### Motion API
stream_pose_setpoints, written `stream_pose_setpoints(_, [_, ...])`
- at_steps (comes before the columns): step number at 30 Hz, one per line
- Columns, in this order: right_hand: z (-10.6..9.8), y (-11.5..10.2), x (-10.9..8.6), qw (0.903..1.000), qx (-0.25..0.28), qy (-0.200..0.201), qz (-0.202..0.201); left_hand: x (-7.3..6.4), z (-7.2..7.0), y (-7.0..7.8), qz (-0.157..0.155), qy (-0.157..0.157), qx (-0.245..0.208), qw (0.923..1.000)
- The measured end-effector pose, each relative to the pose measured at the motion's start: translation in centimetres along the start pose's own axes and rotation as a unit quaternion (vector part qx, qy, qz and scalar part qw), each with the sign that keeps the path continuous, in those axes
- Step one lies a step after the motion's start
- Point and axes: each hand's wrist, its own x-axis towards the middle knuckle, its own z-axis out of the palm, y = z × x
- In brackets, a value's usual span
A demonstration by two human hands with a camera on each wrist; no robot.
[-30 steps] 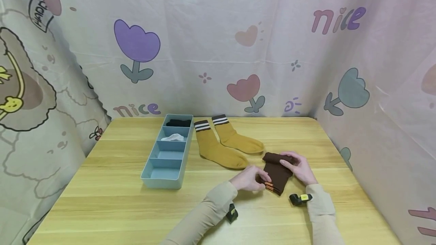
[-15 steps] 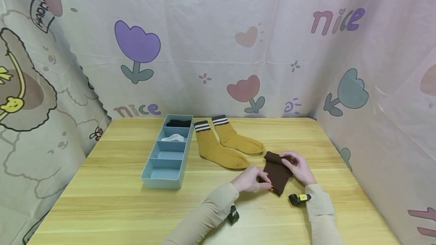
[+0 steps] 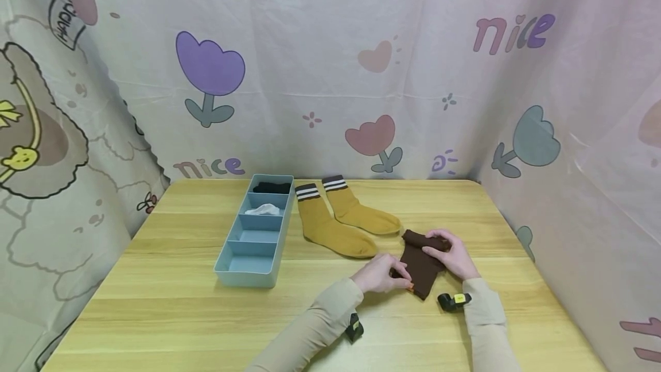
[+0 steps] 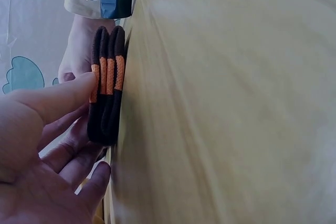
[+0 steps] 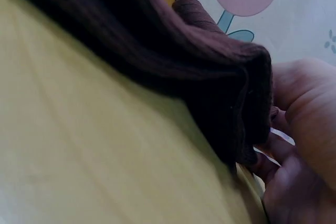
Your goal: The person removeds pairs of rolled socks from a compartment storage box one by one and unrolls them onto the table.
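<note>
A pair of dark brown socks lies stacked in layers on the table, its far end folded over into a roll. At the near-left cuff, my left hand pinches the edge. The left wrist view shows its thumb pressing the orange-striped cuff layers, with the other fingers along the side. My right hand grips the folded far end, thumb on the near side of the roll. In the right wrist view, the brown fabric hides part of the right fingers.
Left of the hands stands a blue-grey divided box; a black folded item and a white one lie in its two far compartments. Two mustard socks with striped cuffs lie flat beside it. A printed curtain borders the table.
The left hand has edged slightly right over the cuff, covering more of the orange stripes. The right hand stays on the rolled end, its thumb slightly shifted. The mustard socks and box are unmoved.
</note>
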Motion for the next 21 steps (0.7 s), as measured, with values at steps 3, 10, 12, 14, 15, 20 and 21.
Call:
stream_pose_setpoints(3, [0.0, 0.1, 0.2, 0.9999, -0.005, 0.005, 0.014, 0.0, 0.0, 0.0, -0.006, -0.002, -0.007, 1.0])
stream_pose_setpoints(10, [-0.2, 0.4, 0.9, 0.9993, -0.023, 0.014, 0.025, 0.1, 0.1, 0.0, -0.009, -0.003, -0.004, 0.9999])
stream_pose_setpoints(12, [-0.3, 0.4, 1.1, 0.9992, -0.025, 0.016, 0.028, 0.1, 0.1, 0.0, -0.007, -0.003, -0.004, 1.0])
stream_pose_setpoints(14, [-0.3, 0.4, 1.2, 0.999, -0.028, 0.016, 0.03, 0.2, 0.1, 0.0, -0.007, -0.003, -0.003, 1.0])
stream_pose_setpoints(15, [-0.4, 0.4, 1.3, 0.9991, -0.028, 0.014, 0.03, 0.2, 0.1, 0.0, -0.008, -0.004, -0.002, 1.0])
stream_pose_setpoints(20, [-0.5, 0.3, 1.8, 0.9995, -0.022, 0.004, 0.024, 0.2, 0.0, 0.2, -0.017, -0.003, -0.003, 0.9999])
stream_pose_setpoints(21, [-0.5, 0.4, 1.9, 0.9997, -0.019, 0.004, 0.017, 0.2, 0.0, 0.2, -0.017, -0.002, -0.002, 0.9998])
